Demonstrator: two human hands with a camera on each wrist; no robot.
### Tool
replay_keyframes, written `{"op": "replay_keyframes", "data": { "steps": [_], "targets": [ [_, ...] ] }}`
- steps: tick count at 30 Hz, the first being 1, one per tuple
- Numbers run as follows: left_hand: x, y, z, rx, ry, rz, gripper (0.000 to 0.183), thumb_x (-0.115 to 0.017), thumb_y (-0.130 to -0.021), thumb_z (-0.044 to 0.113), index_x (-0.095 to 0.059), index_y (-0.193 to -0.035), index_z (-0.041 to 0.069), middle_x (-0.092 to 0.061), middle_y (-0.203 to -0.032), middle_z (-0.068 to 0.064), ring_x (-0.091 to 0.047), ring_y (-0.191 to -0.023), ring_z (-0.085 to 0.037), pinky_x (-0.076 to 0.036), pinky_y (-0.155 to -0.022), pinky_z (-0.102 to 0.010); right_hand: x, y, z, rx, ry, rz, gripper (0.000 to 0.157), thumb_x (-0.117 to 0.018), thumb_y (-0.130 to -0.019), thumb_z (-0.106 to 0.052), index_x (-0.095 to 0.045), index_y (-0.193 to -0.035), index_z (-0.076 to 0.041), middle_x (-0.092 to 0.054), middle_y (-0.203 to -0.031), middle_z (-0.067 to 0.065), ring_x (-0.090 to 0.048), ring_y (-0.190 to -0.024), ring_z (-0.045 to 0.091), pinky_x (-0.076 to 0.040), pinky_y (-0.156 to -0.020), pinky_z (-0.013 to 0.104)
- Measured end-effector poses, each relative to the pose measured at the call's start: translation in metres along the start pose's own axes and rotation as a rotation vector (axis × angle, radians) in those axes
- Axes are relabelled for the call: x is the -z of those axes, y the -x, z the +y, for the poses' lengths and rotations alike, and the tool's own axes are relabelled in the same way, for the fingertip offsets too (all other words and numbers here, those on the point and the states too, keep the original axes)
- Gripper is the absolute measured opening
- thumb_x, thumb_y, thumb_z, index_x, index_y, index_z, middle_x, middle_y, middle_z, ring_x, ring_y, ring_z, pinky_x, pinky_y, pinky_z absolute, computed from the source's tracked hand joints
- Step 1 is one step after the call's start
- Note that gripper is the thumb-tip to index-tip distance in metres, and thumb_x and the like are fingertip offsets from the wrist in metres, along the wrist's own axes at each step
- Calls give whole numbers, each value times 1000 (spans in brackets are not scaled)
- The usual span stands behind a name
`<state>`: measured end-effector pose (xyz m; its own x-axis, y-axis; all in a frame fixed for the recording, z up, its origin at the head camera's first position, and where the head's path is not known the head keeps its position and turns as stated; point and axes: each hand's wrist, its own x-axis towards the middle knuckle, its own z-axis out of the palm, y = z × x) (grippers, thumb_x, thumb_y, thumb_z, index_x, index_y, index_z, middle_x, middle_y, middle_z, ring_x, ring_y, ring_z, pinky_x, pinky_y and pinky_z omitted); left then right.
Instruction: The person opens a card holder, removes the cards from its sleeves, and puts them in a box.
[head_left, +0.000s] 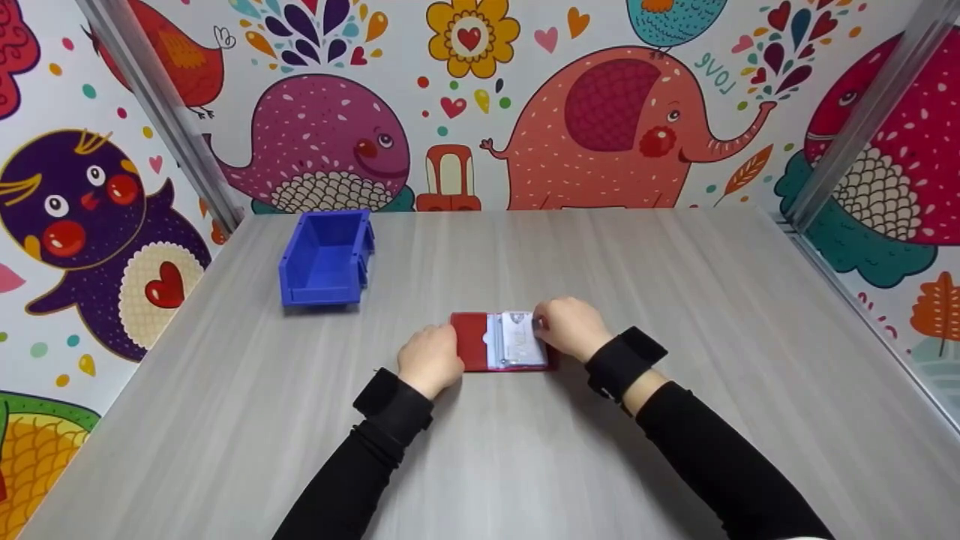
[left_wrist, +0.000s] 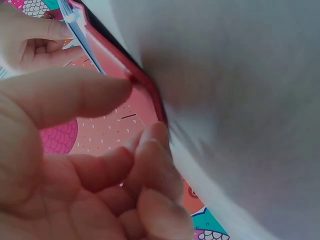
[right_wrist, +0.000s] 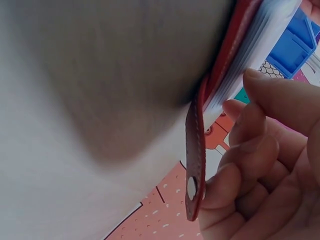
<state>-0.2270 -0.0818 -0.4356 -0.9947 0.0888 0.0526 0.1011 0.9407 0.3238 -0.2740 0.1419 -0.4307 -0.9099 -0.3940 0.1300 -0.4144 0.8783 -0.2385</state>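
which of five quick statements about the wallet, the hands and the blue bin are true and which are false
1. The red wallet is spread open. True.
2. The blue bin stands to the right of the wallet. False: the bin stands to its left.
3. The wallet's strap has a metal snap. True.
4. The left hand is inside the bin. False: the left hand is at the wallet's left edge.
5. The right hand is at the right side of the pages. True.

Mirror-written "LOVE" (head_left: 717, 76) stands on the patterned wall (head_left: 529, 82); print on the card (head_left: 523, 341) is illegible.
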Motion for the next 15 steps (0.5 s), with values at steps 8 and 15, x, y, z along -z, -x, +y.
{"op": "replay_keyframes", "data": {
  "steps": [8, 15],
  "targets": [
    [2, 0, 0, 3, -3, -2, 18, -69, -80, 8, -65, -96, 0, -64, -87, -14, -64, -85, -33, -53, -70, -46, 0, -1, -1, -12, -15, -16, 14, -74, -84, -10, -73, -96, -3, -64, -77, 6, -58, -72, 24, -50, -69, 42],
    [6, -1, 2, 7, -1, 9, 23, -68, -79, 9, -66, -100, 0, -65, -89, -14, -64, -86, -33, -53, -70, -46, 0, -1, -2, -24, -23, -16, 15, -73, -85, -9, -74, -98, -2, -67, -80, 8, -60, -74, 25, -51, -71, 43]
  ]
}}
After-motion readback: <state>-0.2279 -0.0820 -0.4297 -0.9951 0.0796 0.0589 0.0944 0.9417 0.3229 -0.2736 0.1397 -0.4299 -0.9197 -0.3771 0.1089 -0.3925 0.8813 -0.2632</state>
